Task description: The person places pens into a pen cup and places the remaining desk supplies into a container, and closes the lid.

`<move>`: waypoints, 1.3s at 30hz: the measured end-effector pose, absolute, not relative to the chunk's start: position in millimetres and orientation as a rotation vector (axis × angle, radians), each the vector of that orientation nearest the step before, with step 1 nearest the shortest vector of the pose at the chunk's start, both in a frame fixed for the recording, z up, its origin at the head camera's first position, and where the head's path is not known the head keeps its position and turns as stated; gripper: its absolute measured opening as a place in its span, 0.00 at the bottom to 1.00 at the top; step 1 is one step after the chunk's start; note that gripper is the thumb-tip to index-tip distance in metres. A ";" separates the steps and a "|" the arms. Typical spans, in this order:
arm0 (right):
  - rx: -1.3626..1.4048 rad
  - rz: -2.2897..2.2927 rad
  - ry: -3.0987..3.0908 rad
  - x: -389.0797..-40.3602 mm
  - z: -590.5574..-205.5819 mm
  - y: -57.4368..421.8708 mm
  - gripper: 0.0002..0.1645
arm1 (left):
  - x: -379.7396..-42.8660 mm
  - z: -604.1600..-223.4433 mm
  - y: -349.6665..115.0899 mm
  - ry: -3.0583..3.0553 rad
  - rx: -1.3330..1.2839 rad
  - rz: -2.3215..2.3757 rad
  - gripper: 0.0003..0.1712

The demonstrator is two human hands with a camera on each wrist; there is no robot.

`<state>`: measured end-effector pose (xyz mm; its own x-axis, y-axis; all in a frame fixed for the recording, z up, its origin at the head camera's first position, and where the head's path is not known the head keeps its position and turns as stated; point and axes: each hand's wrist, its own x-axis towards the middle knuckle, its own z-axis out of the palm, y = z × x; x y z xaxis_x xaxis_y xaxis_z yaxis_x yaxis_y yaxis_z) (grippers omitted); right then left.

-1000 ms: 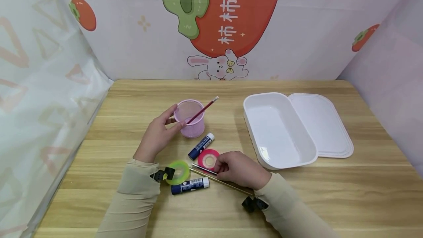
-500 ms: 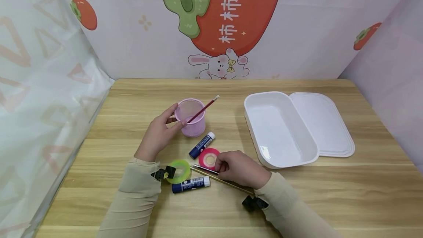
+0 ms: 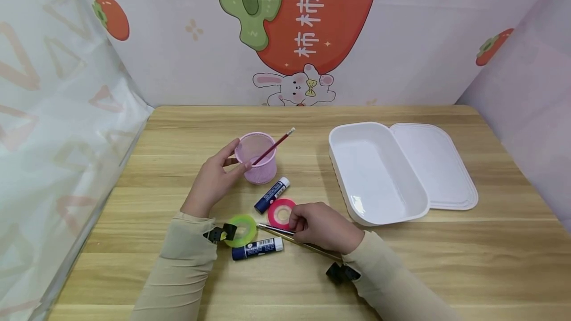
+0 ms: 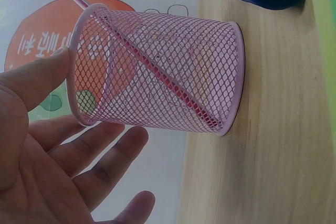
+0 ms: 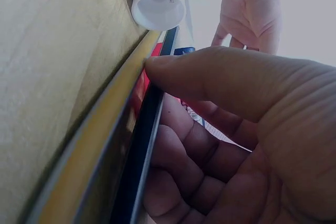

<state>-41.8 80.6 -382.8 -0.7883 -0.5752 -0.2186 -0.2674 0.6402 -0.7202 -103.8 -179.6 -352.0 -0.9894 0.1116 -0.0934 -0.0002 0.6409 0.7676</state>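
My left hand (image 3: 211, 182) holds the rim of a pink mesh pen holder (image 3: 260, 175), thumb on one side and fingers on the other. Inside the upright holder leans a red pencil (image 3: 273, 149), its eraser end sticking out. With thumb and curled fingers, my right hand (image 3: 327, 229) pinches a dark pencil (image 5: 146, 129) low over the table. A gold pencil (image 5: 100, 114) lies alongside it, apparently outside the pinch. Part of both pencils is hidden by the right hand in the head view. Just beyond those fingers lies a pink tape roll (image 3: 271, 215).
One glue stick (image 3: 272, 195) lies in front of the pen holder, another glue stick (image 3: 257, 249) nearer the front edge. A green tape roll (image 3: 251, 230) sits by the left wrist. At right stand a white box (image 3: 379, 177) and its lid (image 3: 439, 167).
The dark pencil's visible end has shifted slightly toward the gold pencil and now lies closer against it. Both hands stay in nearly the same place.
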 end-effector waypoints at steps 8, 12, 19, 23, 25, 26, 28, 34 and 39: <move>-0.718 -0.965 2.426 -42.5 -379.6 83.4 0.11 | -104.6 -353.3 -180.0 2.725 0.094 1.284 0.42; -0.727 -0.983 2.415 -41.5 -373.3 85.1 0.08 | -104.8 -353.8 -180.2 2.721 0.097 1.288 0.42; -0.728 -0.994 2.385 -41.2 -363.9 86.4 0.08 | -104.4 -353.1 -179.7 2.717 0.076 1.283 0.43; -0.737 -1.010 2.405 -41.0 -359.7 88.7 0.09 | -103.7 -352.3 -179.3 2.710 0.070 1.287 0.43; -0.735 -1.021 2.427 -40.6 -357.6 90.6 0.09 | -103.5 -351.9 -179.1 2.708 0.069 1.287 0.43; -0.734 -1.030 2.436 -40.7 -356.6 91.6 0.09 | -103.4 -351.8 -179.0 2.708 0.069 1.286 0.43; -0.732 -1.052 2.444 -40.7 -354.1 93.7 0.09 | -103.5 -351.6 -178.7 2.708 0.070 1.288 0.43; -0.720 -1.127 2.435 -41.0 -349.7 97.3 0.09 | -104.2 -351.2 -178.4 2.705 0.075 1.295 0.42; -0.677 -1.208 2.430 -40.7 -346.6 97.4 0.07 | -104.5 -351.4 -179.0 2.705 0.085 1.298 0.42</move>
